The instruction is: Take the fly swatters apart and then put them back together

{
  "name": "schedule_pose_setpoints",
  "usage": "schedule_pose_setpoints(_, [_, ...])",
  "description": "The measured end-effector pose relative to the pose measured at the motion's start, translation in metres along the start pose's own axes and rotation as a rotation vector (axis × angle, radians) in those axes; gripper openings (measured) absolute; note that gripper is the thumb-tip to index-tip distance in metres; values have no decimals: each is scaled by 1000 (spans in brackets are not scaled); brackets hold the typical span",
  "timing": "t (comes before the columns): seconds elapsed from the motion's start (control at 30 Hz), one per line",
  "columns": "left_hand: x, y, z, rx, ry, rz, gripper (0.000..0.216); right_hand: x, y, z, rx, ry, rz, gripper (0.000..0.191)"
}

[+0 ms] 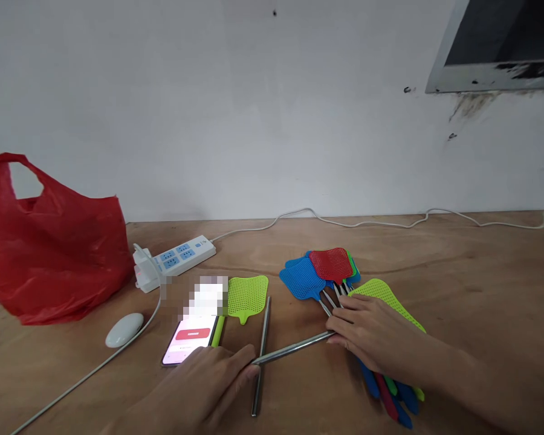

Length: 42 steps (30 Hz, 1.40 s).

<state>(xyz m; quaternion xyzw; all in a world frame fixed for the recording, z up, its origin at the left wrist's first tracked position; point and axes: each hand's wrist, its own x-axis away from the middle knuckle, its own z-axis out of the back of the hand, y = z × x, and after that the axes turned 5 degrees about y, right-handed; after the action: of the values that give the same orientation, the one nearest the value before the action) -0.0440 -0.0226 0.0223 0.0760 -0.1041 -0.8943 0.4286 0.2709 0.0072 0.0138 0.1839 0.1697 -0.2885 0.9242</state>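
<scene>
Between both hands, slanting toward two o'clock, ran a bare metal rod [294, 348]. The left hand [208, 380] curled its fingers around the near end; the right hand's [372, 326] fingers were drawn together about the far end, seemingly steadying it. At nine o'clock a second rod [265, 332] lay crosswise underneath. A yellow-green swatter head [248, 296] lay at eleven. Fly swatters [330, 264] lay bunched, heads toward one o'clock, handles toward four, perhaps for tidiness. At ten, a smartphone [193, 335] lay screen-up, presumably for viewing.

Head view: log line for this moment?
left hand: holds rod | right hand: holds same rod | swatter pile: by right hand | phone: lit
</scene>
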Motion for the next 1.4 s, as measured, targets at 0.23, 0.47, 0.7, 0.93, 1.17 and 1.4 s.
schedule_pose_setpoints(0.23, [7,-11,2,-39,-59,42,56,6,17,8,-224,40,-134,17])
schedule_pose_setpoints(0.47, [13,-23,-8,-6,45,28,47,26,54,3,-449,408,-707,24])
schedule_pose_setpoints(0.7, [16,-27,-12,-9,43,70,38,44,66,-18,-914,365,-1154,51])
schedule_pose_setpoints(0.93, [16,-27,-8,-54,151,10,41,25,43,2,-1378,227,-1306,46])
schedule_pose_setpoints(1.17, [-2,-16,1,-157,121,-20,54,6,28,20,-1342,366,-1346,49])
schedule_pose_setpoints(1.4, [-15,-10,4,-175,41,-69,50,6,24,20,-1306,392,-1340,53])
